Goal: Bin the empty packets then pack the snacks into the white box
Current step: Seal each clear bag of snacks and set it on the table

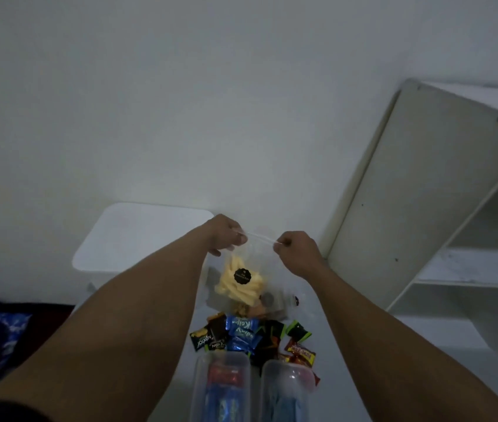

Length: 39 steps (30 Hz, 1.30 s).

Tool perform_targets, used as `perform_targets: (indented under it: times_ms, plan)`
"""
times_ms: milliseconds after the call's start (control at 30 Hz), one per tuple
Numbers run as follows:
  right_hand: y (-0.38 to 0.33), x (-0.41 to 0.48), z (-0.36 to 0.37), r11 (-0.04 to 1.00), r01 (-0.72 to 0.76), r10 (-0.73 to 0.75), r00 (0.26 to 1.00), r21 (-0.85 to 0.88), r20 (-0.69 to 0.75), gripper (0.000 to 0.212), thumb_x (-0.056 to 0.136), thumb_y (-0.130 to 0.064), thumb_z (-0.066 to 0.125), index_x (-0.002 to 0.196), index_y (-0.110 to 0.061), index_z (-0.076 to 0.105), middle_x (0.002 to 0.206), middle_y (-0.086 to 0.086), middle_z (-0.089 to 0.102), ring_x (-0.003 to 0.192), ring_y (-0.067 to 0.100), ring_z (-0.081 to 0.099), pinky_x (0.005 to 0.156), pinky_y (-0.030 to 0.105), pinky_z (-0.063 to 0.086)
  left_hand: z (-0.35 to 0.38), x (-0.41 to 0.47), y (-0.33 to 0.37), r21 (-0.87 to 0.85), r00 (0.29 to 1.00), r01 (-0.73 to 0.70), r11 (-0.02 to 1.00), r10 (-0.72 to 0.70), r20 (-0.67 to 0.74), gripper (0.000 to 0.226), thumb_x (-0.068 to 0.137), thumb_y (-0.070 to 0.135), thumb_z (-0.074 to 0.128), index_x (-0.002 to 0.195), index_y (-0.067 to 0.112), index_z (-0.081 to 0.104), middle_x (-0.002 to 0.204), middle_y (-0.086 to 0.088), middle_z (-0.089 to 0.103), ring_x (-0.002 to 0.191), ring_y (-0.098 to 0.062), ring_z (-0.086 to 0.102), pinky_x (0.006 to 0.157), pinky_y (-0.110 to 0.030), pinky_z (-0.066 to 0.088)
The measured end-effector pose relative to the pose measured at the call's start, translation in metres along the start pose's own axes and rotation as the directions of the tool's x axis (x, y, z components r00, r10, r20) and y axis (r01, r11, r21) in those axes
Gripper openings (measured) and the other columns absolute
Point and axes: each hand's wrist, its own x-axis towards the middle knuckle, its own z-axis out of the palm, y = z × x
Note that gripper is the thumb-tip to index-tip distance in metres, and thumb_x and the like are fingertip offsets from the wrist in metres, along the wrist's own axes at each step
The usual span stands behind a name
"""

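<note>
Both arms were out front, and the left hand (pixel 226 236) and right hand (pixel 295 248) each pinched a top corner of a clear bag (pixel 235 266), fingers curled tight on the plastic and the top edge stretched taut between them. The bag hung below the fingertips, pale yellow sticks bunched at its bottom behind a round black sticker (pixel 242 276) whose print was too small to read. Under it, on the pale surface, lay the pile of snacks: a blue packet (pixel 241 325) reading "Kalpa", a black packet (pixel 202 339) marked "Nextar", and a red packet (pixel 301 351) with "beng-beng" on it. Two clear tubs (pixel 220 388) stood side by side nearest the camera. The white box (pixel 144 236) sat beyond the left hand, apart from the bag.
</note>
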Motion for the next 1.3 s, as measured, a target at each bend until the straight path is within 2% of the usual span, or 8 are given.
perform_targets:
  times_ms: [167,400,567,667,800,1000,1133,1300]
  plan:
    - [-0.033,0.005,-0.036,0.994,0.068,-0.064,0.997,0.088,-0.045,0.013,0.089,-0.027,0.068,0.08,-0.018,0.071,0.078,-0.003,0.064,0.073,0.013,0.058,0.062,0.023,0.041,-0.019,-0.015,0.021,-0.166,0.997,-0.044,0.985,0.033,-0.065,0.017,0.085,0.028,0.074,0.097,0.016,0.073,0.091,0.001,0.072,0.084,-0.012,0.068,0.08,-0.037,0.057]
    - [-0.072,0.014,-0.076,0.987,0.151,-0.148,0.986,0.047,-0.071,0.015,0.09,-0.02,0.067,0.076,-0.015,0.068,0.071,-0.008,0.06,0.067,0.009,0.054,0.057,0.022,0.038,-0.044,-0.033,0.054,-0.31,0.987,-0.136,0.941,0.102,-0.123,0.022,0.084,0.031,0.075,0.101,0.017,0.074,0.101,0.003,0.075,0.095,-0.013,0.07,0.084,-0.036,0.053]
    - [-0.09,0.016,-0.088,0.978,0.189,-0.185,0.981,0.092,-0.054,0.012,0.087,-0.023,0.072,0.082,-0.013,0.072,0.073,-0.007,0.063,0.066,0.008,0.055,0.06,0.024,0.04,-0.054,-0.033,0.068,-0.305,0.955,-0.245,0.92,0.174,-0.241,0.018,0.078,0.022,0.081,0.09,0.009,0.077,0.096,-0.008,0.076,0.092,-0.019,0.071,0.072,-0.029,0.051]
    - [-0.102,0.016,-0.094,0.971,0.229,-0.225,0.972,0.072,-0.064,0.01,0.088,-0.019,0.071,0.079,-0.012,0.071,0.072,-0.006,0.062,0.065,0.008,0.054,0.059,0.022,0.04,-0.057,-0.035,0.079,-0.269,0.937,-0.297,0.916,0.224,-0.269,0.011,0.077,0.021,0.081,0.083,0.012,0.077,0.091,-0.008,0.076,0.089,-0.018,0.07,0.072,-0.028,0.054]
    - [-0.112,0.018,-0.112,0.965,0.262,-0.258,0.961,0.025,-0.1,0.013,0.089,-0.018,0.069,0.077,-0.015,0.069,0.072,-0.008,0.062,0.065,0.006,0.054,0.06,0.023,0.041,-0.063,-0.042,0.091,-0.43,0.936,-0.328,0.841,0.229,-0.266,0.02,0.079,0.018,0.081,0.092,0.003,0.076,0.091,-0.011,0.075,0.083,-0.017,0.071,0.074,-0.031,0.06]
    - [-0.109,0.015,-0.127,0.955,0.25,-0.232,0.965,0.162,-0.125,0.014,0.085,-0.02,0.076,0.086,-0.007,0.075,0.064,-0.011,0.061,0.055,0.0,0.05,0.056,0.019,0.038,-0.07,-0.044,0.103,-0.396,0.905,-0.39,0.832,0.266,-0.332,0.007,0.078,0.012,0.081,0.079,0.007,0.076,0.085,-0.012,0.075,0.077,-0.019,0.071,0.078,-0.035,0.06]
    - [-0.101,0.011,-0.133,0.941,0.265,-0.234,0.959,0.21,-0.161,0.011,0.085,-0.014,0.072,0.075,-0.016,0.073,0.067,-0.006,0.066,0.062,0.003,0.058,0.059,0.016,0.043,-0.079,-0.048,0.106,-0.453,0.892,-0.423,0.785,0.272,-0.362,0.013,0.08,0.014,0.08,0.088,0.004,0.076,0.086,-0.014,0.073,0.069,-0.016,0.067,0.066,-0.028,0.058]
    - [-0.103,0.012,-0.138,0.943,0.241,-0.211,0.967,0.231,-0.146,0.014,0.083,-0.017,0.073,0.07,-0.019,0.075,0.074,-0.001,0.073,0.07,0.009,0.064,0.064,0.024,0.048,-0.084,-0.056,0.112,-0.469,0.913,-0.39,0.792,0.267,-0.308,0.015,0.084,0.015,0.076,0.093,0.003,0.074,0.089,-0.014,0.074,0.079,-0.018,0.072,0.071,-0.028,0.06]
